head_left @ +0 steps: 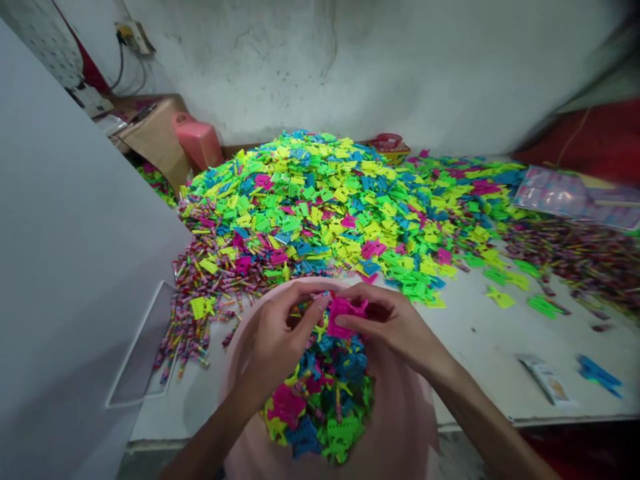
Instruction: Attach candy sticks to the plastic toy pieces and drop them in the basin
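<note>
Both of my hands are above a pale pink tub [407, 427]. My right hand [395, 320] pinches a flat magenta plastic piece [345, 317] between thumb and fingers. My left hand [283, 327] is closed beside it, thumb against fingers, on a small stick in a printed wrapper [327, 295], mostly hidden by the fingers. Inside the tub lie many plastic pieces, such as a blue piece [304, 437], a green piece [344, 433] and a magenta piece [286, 405], with wrapped sticks among them.
Behind the tub rises a big heap of coloured plastic pieces [320, 200]. Small wrapped sticks [187, 313] lie left, more wrapped sticks [580, 260] right. On the white table [480, 373] are a small packet [545, 380] and a blue clip-like object [599, 373]. A pink jerrycan [197, 140] stands behind.
</note>
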A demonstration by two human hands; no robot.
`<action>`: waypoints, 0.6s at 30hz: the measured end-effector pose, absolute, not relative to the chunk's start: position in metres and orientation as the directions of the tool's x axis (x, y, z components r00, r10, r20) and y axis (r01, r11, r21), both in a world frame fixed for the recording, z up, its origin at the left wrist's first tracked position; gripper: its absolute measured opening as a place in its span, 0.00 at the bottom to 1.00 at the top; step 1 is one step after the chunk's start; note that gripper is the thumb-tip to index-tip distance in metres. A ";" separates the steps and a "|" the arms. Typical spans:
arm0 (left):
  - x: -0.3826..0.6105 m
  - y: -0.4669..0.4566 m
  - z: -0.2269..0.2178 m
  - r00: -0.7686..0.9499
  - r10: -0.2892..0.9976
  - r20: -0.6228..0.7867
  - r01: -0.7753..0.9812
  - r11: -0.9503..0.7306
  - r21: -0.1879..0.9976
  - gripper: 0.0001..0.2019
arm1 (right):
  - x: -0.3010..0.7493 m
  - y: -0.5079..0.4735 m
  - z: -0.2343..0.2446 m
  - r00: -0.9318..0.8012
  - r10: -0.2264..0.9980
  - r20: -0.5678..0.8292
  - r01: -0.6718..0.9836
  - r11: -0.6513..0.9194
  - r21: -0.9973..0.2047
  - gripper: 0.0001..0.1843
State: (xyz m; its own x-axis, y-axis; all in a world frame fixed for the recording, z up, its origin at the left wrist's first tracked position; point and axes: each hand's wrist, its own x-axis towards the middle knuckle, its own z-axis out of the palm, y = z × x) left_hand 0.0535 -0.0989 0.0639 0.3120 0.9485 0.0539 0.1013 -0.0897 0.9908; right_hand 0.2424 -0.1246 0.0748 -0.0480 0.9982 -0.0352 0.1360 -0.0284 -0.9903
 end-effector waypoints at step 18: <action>0.046 -0.098 0.066 0.271 0.951 0.146 0.184 -0.200 0.962 0.12 | 0.238 -0.129 0.082 0.017 1.000 0.007 0.156 0.004 -0.988 0.17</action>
